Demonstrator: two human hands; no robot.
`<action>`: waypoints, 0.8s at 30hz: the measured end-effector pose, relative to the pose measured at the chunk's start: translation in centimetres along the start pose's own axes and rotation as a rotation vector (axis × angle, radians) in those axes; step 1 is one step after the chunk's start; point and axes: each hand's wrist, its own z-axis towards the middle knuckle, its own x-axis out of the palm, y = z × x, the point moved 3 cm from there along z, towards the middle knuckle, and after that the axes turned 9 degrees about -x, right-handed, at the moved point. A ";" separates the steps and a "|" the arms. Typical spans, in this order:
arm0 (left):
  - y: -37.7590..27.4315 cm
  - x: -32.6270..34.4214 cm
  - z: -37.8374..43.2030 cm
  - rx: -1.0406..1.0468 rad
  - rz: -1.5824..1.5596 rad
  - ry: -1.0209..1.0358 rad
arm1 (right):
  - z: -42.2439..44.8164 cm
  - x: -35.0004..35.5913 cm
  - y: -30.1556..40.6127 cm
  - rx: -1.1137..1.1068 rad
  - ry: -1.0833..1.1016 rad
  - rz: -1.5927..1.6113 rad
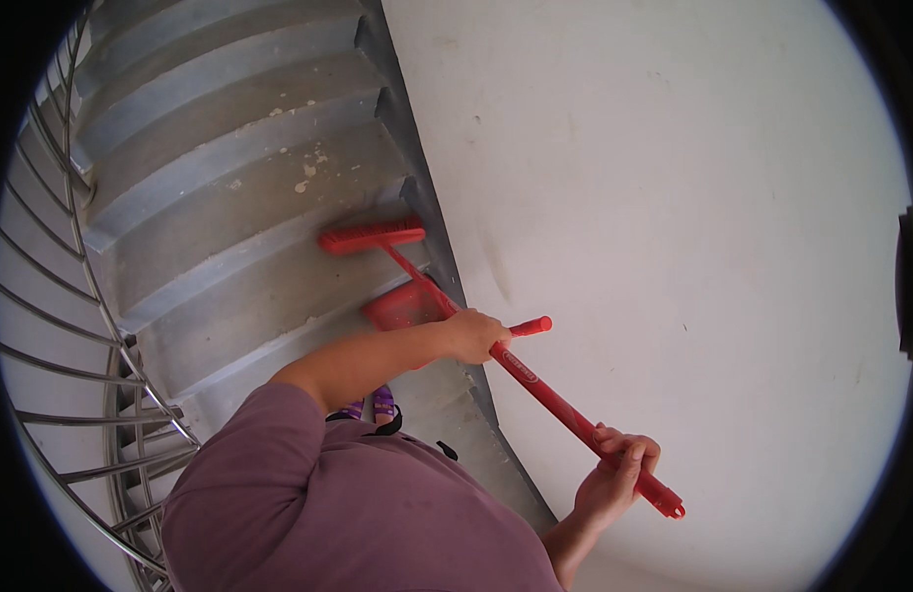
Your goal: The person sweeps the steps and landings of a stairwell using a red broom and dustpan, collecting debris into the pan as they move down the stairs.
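A red broom handle (556, 403) runs diagonally across the view. My left hand (477, 337) is closed around its middle, and my right hand (621, 473) grips it near the end with the hanging loop. At the far end, the red broom head (371, 236) rests on a stair tread beside the wall. Below it is a red dustpan (406, 305), partly hidden by the broom and my left forearm. A short red rod end (532, 326), apparently the dustpan's handle, sticks out past my left hand; whether that hand also holds it is hidden.
Grey concrete stairs (234, 177) with worn, chipped patches curve upward. A metal railing (94, 288) bounds them on the left. On the right stands a scuffed white wall (649, 222) with a dark grey skirting (445, 251). My feet in purple sandals (383, 402) are on a step below.
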 end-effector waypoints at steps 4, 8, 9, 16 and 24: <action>-2.5 1.7 -0.1 0.017 -0.033 0.033 | 0.1 -1.4 2.4 -0.022 -0.083 -0.072; -4.9 2.4 -0.8 0.085 -0.128 0.055 | 0.4 -2.9 4.0 -0.089 -0.083 -0.161; -5.5 2.3 -1.0 0.077 -0.135 0.069 | 0.7 -3.2 4.3 -0.100 -0.075 -0.161; -8.8 2.7 -1.5 0.126 -0.179 0.115 | 2.7 -5.3 6.0 -0.264 0.013 -0.154; -11.7 1.4 -5.1 0.291 -0.137 -0.048 | 7.3 -6.4 7.6 -0.398 0.324 0.290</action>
